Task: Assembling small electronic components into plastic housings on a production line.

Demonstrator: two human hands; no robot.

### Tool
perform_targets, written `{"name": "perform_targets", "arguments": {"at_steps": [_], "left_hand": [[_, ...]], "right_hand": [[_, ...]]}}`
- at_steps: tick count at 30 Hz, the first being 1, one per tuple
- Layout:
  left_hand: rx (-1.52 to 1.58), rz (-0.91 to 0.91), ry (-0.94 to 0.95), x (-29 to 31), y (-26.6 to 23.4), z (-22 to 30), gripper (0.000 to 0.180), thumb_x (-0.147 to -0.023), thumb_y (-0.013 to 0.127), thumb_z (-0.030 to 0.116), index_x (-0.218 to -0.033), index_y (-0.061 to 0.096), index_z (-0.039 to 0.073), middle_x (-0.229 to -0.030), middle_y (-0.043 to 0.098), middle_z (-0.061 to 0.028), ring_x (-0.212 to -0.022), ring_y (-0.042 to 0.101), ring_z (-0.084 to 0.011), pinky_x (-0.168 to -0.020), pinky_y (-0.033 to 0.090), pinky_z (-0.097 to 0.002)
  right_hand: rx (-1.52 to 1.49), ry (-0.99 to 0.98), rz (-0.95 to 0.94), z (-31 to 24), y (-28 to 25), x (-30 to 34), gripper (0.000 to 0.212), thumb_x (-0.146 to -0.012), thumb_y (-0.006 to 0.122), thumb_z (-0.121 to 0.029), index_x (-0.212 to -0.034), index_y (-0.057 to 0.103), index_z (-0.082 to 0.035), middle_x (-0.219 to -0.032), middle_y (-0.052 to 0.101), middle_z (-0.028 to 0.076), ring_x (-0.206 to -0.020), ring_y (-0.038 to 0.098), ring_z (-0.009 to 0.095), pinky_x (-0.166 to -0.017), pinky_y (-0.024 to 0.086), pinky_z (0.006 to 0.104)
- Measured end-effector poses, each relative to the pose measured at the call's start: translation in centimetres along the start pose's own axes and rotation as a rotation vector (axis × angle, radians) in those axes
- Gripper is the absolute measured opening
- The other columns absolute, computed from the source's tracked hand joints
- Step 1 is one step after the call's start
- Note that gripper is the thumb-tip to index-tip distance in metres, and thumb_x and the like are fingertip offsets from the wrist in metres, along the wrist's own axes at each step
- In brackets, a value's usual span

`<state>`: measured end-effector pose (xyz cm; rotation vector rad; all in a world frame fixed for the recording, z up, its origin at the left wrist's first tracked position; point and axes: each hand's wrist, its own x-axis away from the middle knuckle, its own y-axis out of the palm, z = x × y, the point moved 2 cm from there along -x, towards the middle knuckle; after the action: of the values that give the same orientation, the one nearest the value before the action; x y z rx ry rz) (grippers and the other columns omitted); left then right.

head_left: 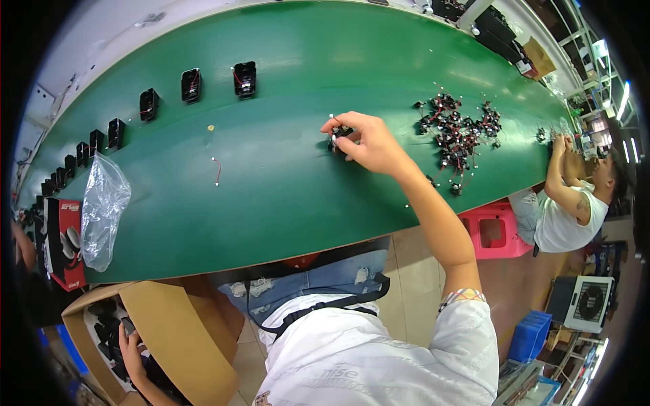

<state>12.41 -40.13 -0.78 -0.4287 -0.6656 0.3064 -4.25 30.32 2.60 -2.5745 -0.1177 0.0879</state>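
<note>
Over the middle of the green table [271, 196], my right hand [371, 143] is closed in a pinch on a small black part with thin wires [336, 137]. A white connector shows above its fingertips. To the lower left, my left hand [132, 348] reaches into an open cardboard box [179, 325] that holds black plastic pieces [105, 314]. Its fingers are curled round a dark plastic piece [127, 327]. To the right of my right hand lies a loose pile of small black wired parts [453, 132]. A short red wire with white connectors [217, 172] lies left of it.
Black housings [245, 80] stand in a curved row along the table's far left. A clear plastic bag [105, 210] lies beside a red box [66, 243] at the left end. A co-worker [572, 210] sits at the right near a pink stool [493, 230].
</note>
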Motion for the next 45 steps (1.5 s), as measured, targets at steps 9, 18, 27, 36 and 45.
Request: {"name": "perform_targets", "arguments": {"at_steps": [9, 18, 27, 36, 45], "left_hand": [[-0.201, 0.456, 0.850, 1.0, -3.5, 11.2, 0.056, -0.092, 0.059, 0.002, -0.143, 0.035, -0.004, -0.140, 0.049, -0.0157, -0.127, 0.050, -0.0229, -0.110, 0.034, -0.0332], [-0.340, -0.263, 1.099, 2.6, 28.0, 30.9, 0.051, -0.084, 0.067, 0.023, -0.123, 0.042, 0.002, -0.095, 0.066, -0.0230, -0.082, 0.067, -0.0313, -0.072, 0.052, -0.0404], [0.241, -0.504, 0.878, -3.1, 42.9, 30.8, 0.048, -0.079, 0.079, 0.025, -0.114, 0.058, 0.001, -0.092, 0.066, -0.0063, -0.077, 0.061, -0.0108, -0.069, 0.051, -0.0274], [0.279, -0.653, 0.902, -3.4, 42.9, 29.8, 0.053, -0.072, 0.085, 0.011, -0.116, 0.057, 0.003, -0.101, 0.066, -0.0039, -0.093, 0.065, -0.0124, -0.078, 0.054, -0.0280], [0.502, -1.007, 0.846, -2.2, 42.8, 30.2, 0.049, -0.073, 0.083, 0.007, -0.116, 0.059, 0.003, -0.108, 0.066, -0.0049, -0.104, 0.063, -0.0148, -0.091, 0.052, -0.0332]], "right_hand": [[0.166, -0.189, 0.135, -0.2, 0.6, -1.7, 0.028, -0.091, 0.065, -0.017, -0.118, 0.066, -0.008, -0.098, 0.061, 0.008, -0.084, 0.061, 0.018, -0.077, 0.053, 0.0309], [0.241, -0.360, 0.012, -3.2, 5.3, -3.7, 0.031, -0.086, 0.069, -0.017, -0.115, 0.064, -0.006, -0.083, 0.054, 0.007, -0.070, 0.054, 0.017, -0.065, 0.046, 0.0307], [0.155, -0.105, 0.059, -0.9, 6.5, -5.0, 0.023, -0.081, 0.074, -0.013, -0.102, 0.067, -0.005, -0.069, 0.058, 0.007, -0.059, 0.056, 0.018, -0.057, 0.046, 0.0328], [-0.192, -0.177, 0.210, -1.6, 4.4, -4.5, 0.023, -0.091, 0.062, -0.002, -0.114, 0.068, -0.004, -0.090, 0.066, 0.005, -0.078, 0.058, 0.011, -0.073, 0.048, 0.0266], [-0.161, -0.397, 0.300, -1.5, 4.8, -3.7, 0.015, -0.080, 0.074, 0.005, -0.094, 0.072, 0.000, -0.107, 0.066, 0.013, -0.086, 0.062, 0.013, -0.071, 0.051, 0.0254]]}}
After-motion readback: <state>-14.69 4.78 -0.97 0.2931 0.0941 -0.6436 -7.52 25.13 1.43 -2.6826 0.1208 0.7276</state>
